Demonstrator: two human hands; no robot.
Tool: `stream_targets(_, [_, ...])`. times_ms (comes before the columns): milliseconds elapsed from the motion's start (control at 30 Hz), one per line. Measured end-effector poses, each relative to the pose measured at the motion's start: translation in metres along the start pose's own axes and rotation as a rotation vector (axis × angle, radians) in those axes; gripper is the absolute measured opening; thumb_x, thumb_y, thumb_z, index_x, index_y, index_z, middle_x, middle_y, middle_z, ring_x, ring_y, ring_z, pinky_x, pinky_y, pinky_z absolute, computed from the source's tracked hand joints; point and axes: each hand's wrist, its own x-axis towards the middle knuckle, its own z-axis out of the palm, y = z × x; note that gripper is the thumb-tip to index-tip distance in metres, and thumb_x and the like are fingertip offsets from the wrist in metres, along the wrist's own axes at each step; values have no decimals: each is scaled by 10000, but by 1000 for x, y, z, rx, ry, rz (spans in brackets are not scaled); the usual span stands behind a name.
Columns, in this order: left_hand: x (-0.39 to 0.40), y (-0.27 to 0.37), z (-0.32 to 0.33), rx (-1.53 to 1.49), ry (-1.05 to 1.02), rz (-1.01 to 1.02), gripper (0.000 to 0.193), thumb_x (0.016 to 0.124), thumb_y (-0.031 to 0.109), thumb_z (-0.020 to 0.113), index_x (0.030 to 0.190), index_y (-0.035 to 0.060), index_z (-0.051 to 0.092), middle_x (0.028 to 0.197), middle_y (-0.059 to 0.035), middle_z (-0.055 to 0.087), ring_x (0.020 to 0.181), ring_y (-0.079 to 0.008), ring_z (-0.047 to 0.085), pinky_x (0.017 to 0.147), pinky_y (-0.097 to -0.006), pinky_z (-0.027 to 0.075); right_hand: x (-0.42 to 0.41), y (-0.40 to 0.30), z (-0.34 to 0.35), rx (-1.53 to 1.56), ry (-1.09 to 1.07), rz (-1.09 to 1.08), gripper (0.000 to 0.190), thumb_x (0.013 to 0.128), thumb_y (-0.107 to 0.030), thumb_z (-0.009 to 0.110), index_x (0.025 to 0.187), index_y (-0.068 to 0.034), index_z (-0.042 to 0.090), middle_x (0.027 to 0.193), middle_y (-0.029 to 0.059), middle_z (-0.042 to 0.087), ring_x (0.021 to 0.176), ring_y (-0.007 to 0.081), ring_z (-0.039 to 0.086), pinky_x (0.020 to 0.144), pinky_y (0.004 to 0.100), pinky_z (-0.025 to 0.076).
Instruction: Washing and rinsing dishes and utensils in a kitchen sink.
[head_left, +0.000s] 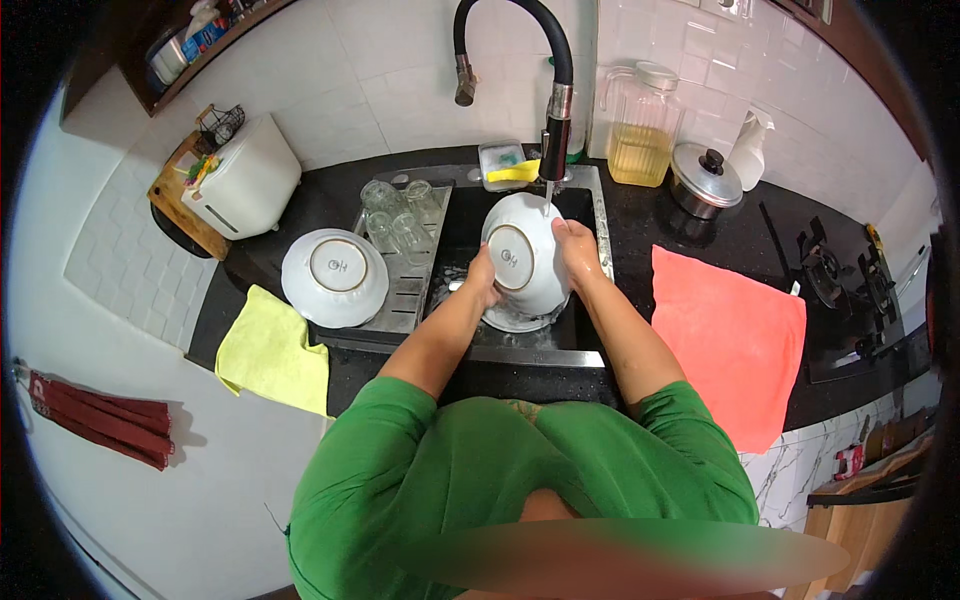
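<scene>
My left hand (484, 277) and my right hand (576, 247) grip a white ceramic bowl (536, 255) from opposite sides, its base turned up toward me. The bowl is tilted over the dark sink basin (442, 296). A thin stream of water from the black flexible faucet (555, 142) runs onto its far edge. Beneath it, another white dish (517, 322) with suds shows partly in the basin; the rest is hidden by the bowl. To the left, an upside-down white bowl (339, 281) rests partly on the metal drainboard (405, 296), near several clear glasses (401, 217).
A yellow cloth (274, 352) and a coral cloth (727, 345) lie on the black counter. Behind the sink stands a tray (501, 156) with a yellow item. A pitcher (643, 135), a lidded pot (705, 180) and a gas stove (832, 300) are at right; a white appliance (247, 180) is at left.
</scene>
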Motion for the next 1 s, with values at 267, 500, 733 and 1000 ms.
stream_targets(267, [-77, 23, 17, -86, -242, -23, 872, 720, 725, 357, 1218, 10, 379, 1141, -206, 486, 1039, -349, 493, 906, -527, 346, -46, -13, 29, -950, -182, -644, 278, 827, -281, 491, 724, -23, 510, 700, 202, 567, 676, 388, 554, 617, 449, 420])
stream_targets(500, [-43, -5, -25, -110, -176, 33, 457, 711, 178, 375, 1097, -60, 433, 1022, -196, 548, 946, -315, 561, 781, -429, 492, -68, -4, 33, -1065, -601, -741, 302, 850, -305, 443, 755, -36, 540, 753, 144, 591, 692, 343, 564, 640, 426, 429])
stream_targets(733, [-64, 0, -10, -211, -167, 8, 554, 696, 247, 377, 1185, -10, 398, 1155, -191, 472, 1060, -359, 480, 866, -531, 412, 4, 22, 5, -1419, -930, -81, 703, 862, -564, 229, 1338, -47, 223, 1410, 153, 143, 1311, 289, 109, 1053, 410, 112])
stream_targets(1000, [-70, 5, -14, -233, -163, 38, 595, 860, 542, 256, 1242, 106, 389, 1202, -112, 468, 1055, -284, 499, 850, -481, 428, 2, 37, 51, -1101, -1082, -438, 635, 903, -442, 263, 1366, -42, 92, 1432, 142, 40, 1322, 282, 54, 1051, 435, 102])
